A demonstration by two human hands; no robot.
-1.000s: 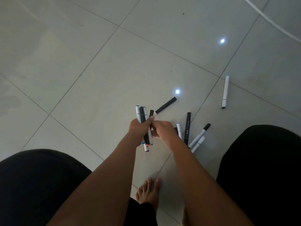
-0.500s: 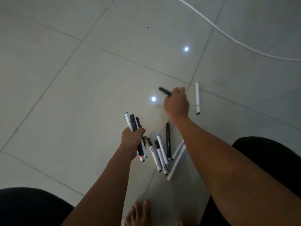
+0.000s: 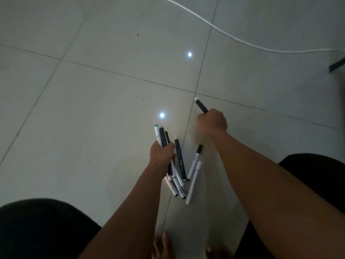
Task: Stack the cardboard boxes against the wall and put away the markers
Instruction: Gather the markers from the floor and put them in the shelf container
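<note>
My left hand (image 3: 161,154) grips a bundle of markers (image 3: 160,136), their tips pointing away from me. Further out and to the right, my right hand (image 3: 212,121) grips one black marker (image 3: 201,106) with a pale end, lifted just off the tiled floor. Between my arms, several loose markers lie on the floor: a black one (image 3: 180,159), a white one with a black cap (image 3: 195,161), a long white one (image 3: 194,182), and more partly hidden under my left wrist (image 3: 176,188). No cardboard box is in view.
A white cable (image 3: 224,32) runs across the floor at the top right. A dark object (image 3: 337,66) pokes in at the right edge. My black-clad knees (image 3: 37,227) frame the bottom corners, with bare toes (image 3: 162,243) between them.
My right hand reached out from my left hand, gripped the black marker lying further out and lifted it. The lone white marker that lay beside it is no longer in sight. My left hand keeps its bundle.
</note>
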